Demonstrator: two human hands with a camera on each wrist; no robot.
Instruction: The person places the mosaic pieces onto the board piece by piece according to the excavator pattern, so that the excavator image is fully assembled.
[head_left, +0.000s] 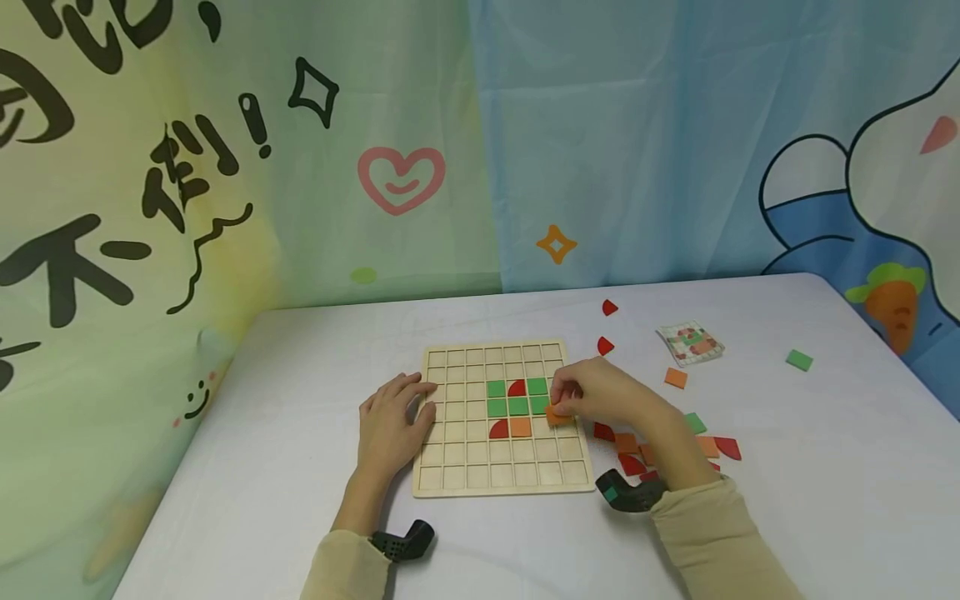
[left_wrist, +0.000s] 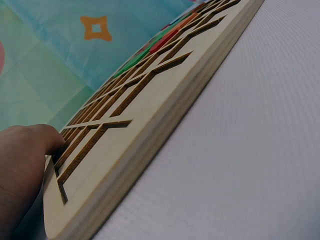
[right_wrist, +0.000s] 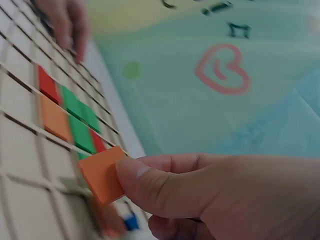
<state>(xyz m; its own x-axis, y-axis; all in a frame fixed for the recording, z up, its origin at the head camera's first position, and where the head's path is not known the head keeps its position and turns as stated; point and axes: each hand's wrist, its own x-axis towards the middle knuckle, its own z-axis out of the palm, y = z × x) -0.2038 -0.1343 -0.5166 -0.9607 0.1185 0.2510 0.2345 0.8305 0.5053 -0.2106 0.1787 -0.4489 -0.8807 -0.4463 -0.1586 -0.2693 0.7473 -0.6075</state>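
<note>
A wooden grid board (head_left: 453, 477) lies flat on the table. Set in its cells are several green square tiles (head_left: 517, 406), two red quarter-round tiles (head_left: 499, 430) and an orange square tile (head_left: 520, 427). My right hand (head_left: 603, 390) pinches another orange square tile (right_wrist: 102, 175) between thumb and fingers, over the board's right side. At the left edge of the board rests my left hand (head_left: 393, 425), fingers loosely spread. Its thumb (left_wrist: 47, 140) touches the board's surface in the left wrist view.
Right of the board, partly under my right forearm, is a loose pile of red, orange and green tiles (head_left: 632, 464). Farther back lie two red tiles (head_left: 606, 346), an orange tile (head_left: 676, 378), a patterned card stack (head_left: 691, 342) and a green tile (head_left: 799, 360).
</note>
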